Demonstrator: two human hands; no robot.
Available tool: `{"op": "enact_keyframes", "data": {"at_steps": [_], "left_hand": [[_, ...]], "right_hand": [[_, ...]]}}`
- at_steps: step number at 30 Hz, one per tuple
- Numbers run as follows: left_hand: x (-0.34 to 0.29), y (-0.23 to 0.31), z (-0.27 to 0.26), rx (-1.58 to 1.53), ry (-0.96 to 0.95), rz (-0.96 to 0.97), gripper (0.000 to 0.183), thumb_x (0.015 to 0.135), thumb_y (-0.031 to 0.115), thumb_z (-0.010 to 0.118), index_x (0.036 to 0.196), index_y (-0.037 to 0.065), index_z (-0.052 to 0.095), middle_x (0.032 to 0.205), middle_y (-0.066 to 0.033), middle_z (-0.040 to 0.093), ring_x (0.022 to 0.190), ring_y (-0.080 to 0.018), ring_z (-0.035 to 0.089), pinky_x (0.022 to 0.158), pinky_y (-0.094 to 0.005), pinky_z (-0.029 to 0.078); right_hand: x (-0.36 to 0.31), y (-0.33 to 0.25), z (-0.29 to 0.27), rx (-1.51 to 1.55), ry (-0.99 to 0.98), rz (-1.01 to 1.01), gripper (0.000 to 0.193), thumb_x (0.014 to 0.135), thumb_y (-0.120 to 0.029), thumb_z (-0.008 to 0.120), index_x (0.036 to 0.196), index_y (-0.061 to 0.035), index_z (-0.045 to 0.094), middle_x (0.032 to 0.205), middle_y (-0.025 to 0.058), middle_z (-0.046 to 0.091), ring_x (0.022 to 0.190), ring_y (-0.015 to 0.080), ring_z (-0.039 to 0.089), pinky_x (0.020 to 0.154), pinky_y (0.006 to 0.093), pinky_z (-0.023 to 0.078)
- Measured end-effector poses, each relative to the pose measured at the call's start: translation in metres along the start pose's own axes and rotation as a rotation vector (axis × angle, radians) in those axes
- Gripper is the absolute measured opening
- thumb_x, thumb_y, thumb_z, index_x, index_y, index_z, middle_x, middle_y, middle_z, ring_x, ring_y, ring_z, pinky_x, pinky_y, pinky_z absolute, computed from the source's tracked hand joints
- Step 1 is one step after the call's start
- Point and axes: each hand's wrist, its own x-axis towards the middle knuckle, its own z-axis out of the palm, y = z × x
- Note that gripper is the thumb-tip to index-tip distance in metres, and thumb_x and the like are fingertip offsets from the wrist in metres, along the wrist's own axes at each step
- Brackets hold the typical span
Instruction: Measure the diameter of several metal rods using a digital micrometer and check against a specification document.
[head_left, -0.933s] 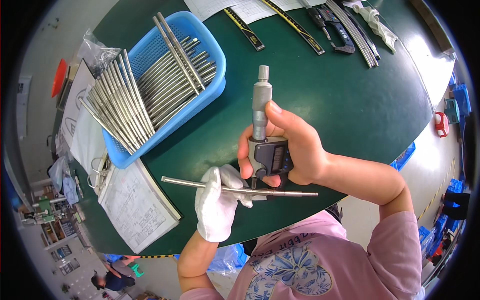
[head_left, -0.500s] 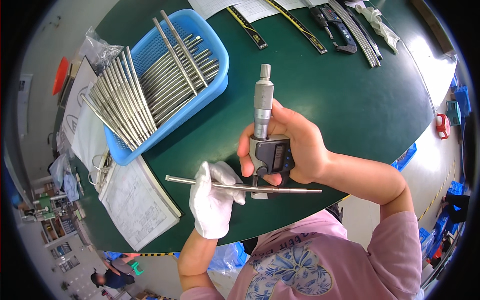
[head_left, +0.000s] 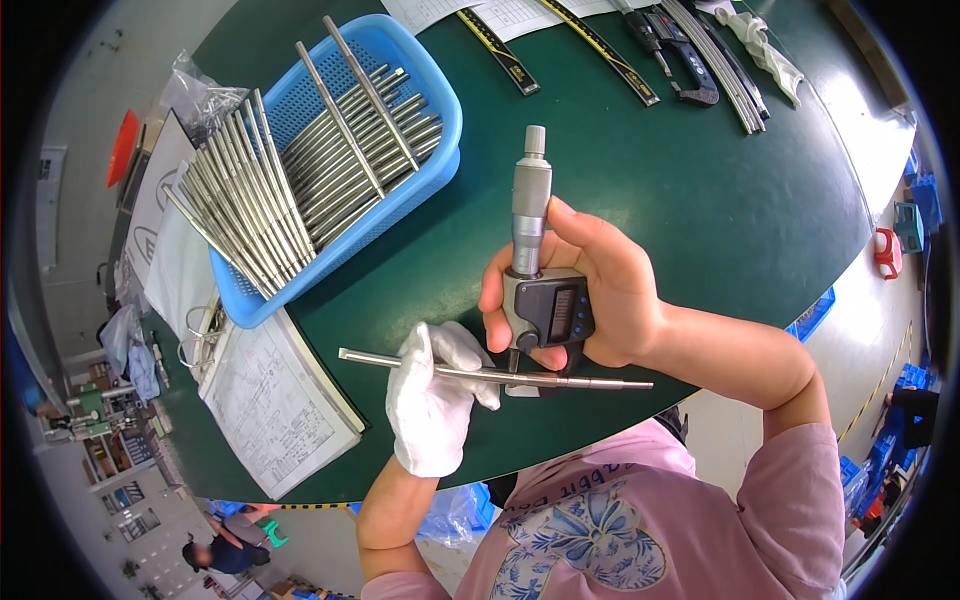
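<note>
My left hand (head_left: 432, 410), in a white glove, is closed around a slim stepped metal rod (head_left: 590, 382) that lies nearly level across the view. My bare right hand (head_left: 610, 290) grips a digital micrometer (head_left: 545, 305) by its dark display body, with the thimble pointing away from me. The rod passes through the micrometer's frame, between spindle and anvil; whether both faces touch it is too small to tell. Left of my hands, a blue plastic basket (head_left: 450, 160) holds many similar metal rods (head_left: 350, 150), two of them lying crosswise on top.
An open binder with drawings (head_left: 280, 400) lies at the left table edge. Along the far side of the green table (head_left: 720, 220) are two black-and-yellow rulers (head_left: 600, 50), another micrometer (head_left: 695, 75), thin rods (head_left: 715, 70) and a white glove (head_left: 765, 50). A person (head_left: 230, 550) is in the background.
Both hands, with the rod and micrometer, have shifted slightly to the right in view. The rod stays within the micrometer's frame, and both grips look the same.
</note>
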Motion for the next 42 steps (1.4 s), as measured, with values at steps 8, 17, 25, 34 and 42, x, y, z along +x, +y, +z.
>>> {"op": "enact_keyframes", "data": {"at_steps": [8, 17, 25, 34, 42], "left_hand": [[0.0002, -0.001, -0.0019, 0.041, -0.046, 0.006, 0.044, 0.088, 0.033, 0.028, 0.069, -0.001, 0.048, 0.065, -0.0108, 0.044, 0.049, -0.0199, 0.048, 0.052, -0.0288, 0.043], [0.0012, 0.0023, -0.0021, 0.044, -0.056, 0.003, 0.044, 0.088, 0.032, 0.027, 0.069, -0.001, 0.048, 0.066, -0.0111, 0.045, 0.049, -0.0204, 0.048, 0.051, -0.029, 0.043], [-0.0009, -0.001, -0.0018, -0.012, -0.064, -0.023, 0.043, 0.088, 0.031, 0.028, 0.071, -0.002, 0.049, 0.068, -0.0112, 0.046, 0.052, -0.0216, 0.05, 0.053, -0.031, 0.045], [-0.0016, -0.0014, -0.0026, -0.018, -0.089, -0.043, 0.043, 0.088, 0.031, 0.028, 0.072, -0.003, 0.048, 0.071, -0.0111, 0.046, 0.055, -0.0217, 0.051, 0.054, -0.0331, 0.045], [-0.0016, -0.0027, -0.0034, -0.009, -0.114, -0.046, 0.042, 0.086, 0.032, 0.032, 0.073, -0.003, 0.049, 0.069, -0.0116, 0.046, 0.056, -0.0227, 0.051, 0.053, -0.0333, 0.045]], "right_hand": [[0.0009, -0.001, 0.0006, -0.049, 0.022, -0.011, 0.063, 0.079, -0.056, 0.025, 0.078, 0.0011, 0.052, 0.064, 0.013, 0.056, 0.038, 0.0143, 0.042, 0.037, 0.0226, 0.035], [0.0005, 0.0001, 0.0009, -0.09, 0.029, -0.016, 0.068, 0.079, -0.058, 0.02, 0.08, 0.0017, 0.052, 0.066, 0.0149, 0.056, 0.038, 0.0153, 0.042, 0.037, 0.0229, 0.035], [-0.0003, -0.0003, 0.0003, -0.007, -0.021, -0.009, 0.062, 0.08, -0.055, 0.022, 0.079, 0.0001, 0.052, 0.064, 0.0101, 0.057, 0.04, 0.013, 0.042, 0.04, 0.0229, 0.035], [0.0, -0.0011, 0.0001, -0.093, 0.026, -0.006, 0.067, 0.079, -0.058, 0.022, 0.08, 0.0015, 0.053, 0.066, 0.0155, 0.056, 0.037, 0.0148, 0.041, 0.037, 0.0224, 0.035], [0.0007, 0.0028, -0.0011, -0.022, 0.014, -0.001, 0.07, 0.08, -0.057, 0.016, 0.082, 0.0032, 0.052, 0.067, 0.0177, 0.056, 0.039, 0.0163, 0.043, 0.037, 0.0225, 0.036]]}}
